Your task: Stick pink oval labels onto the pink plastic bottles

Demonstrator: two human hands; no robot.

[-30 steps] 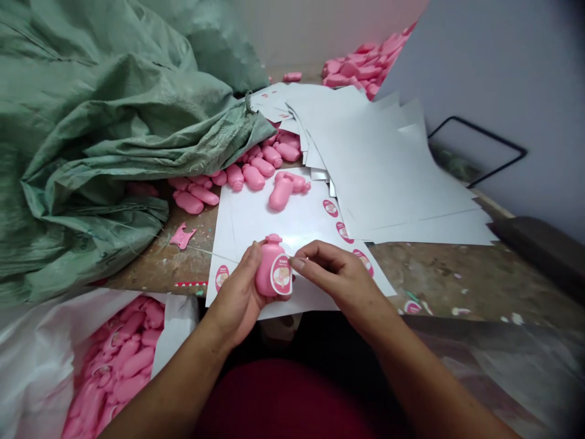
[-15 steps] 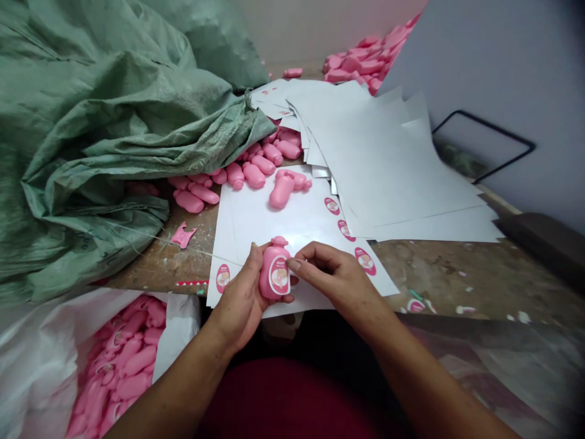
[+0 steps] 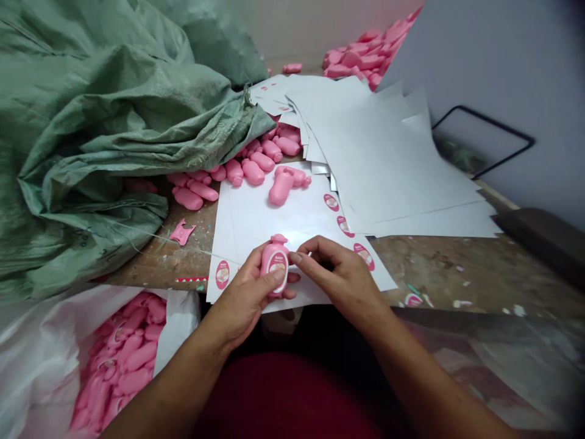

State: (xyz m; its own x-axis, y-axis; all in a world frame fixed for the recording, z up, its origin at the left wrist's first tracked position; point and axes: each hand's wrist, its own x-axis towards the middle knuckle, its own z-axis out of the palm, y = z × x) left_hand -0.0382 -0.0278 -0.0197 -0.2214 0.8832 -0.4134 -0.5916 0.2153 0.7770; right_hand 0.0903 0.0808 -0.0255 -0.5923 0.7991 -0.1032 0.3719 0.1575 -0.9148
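A pink bottle point(image 3: 269, 256) with an oval sticker point(image 3: 276, 266) on its face stands nearly upright in my left hand point(image 3: 247, 291). The thumb presses on the sticker and the fingers curl behind the bottle. Close to the bottle's right side is my right hand point(image 3: 336, 271), thumb and forefinger pinched together; anything between them is too small to make out. Beneath both hands lies a white sticker sheet point(image 3: 247, 222), with oval stickers along its right edge point(image 3: 345, 226) and one at its lower left point(image 3: 222, 275).
Loose pink bottles point(image 3: 262, 161) spill beside a green sack point(image 3: 114, 122). White sheets point(image 3: 379, 164) fan out at the right. A white bag point(image 3: 46, 341) of pink bottles is at the lower left. More bottles point(image 3: 365, 56) are heaped at the back. A black metal loop point(image 3: 496, 125) stands right.
My left thumb has moved from the bottle's side onto the sticker. My right fingers have shifted slightly off the bottle's edge.
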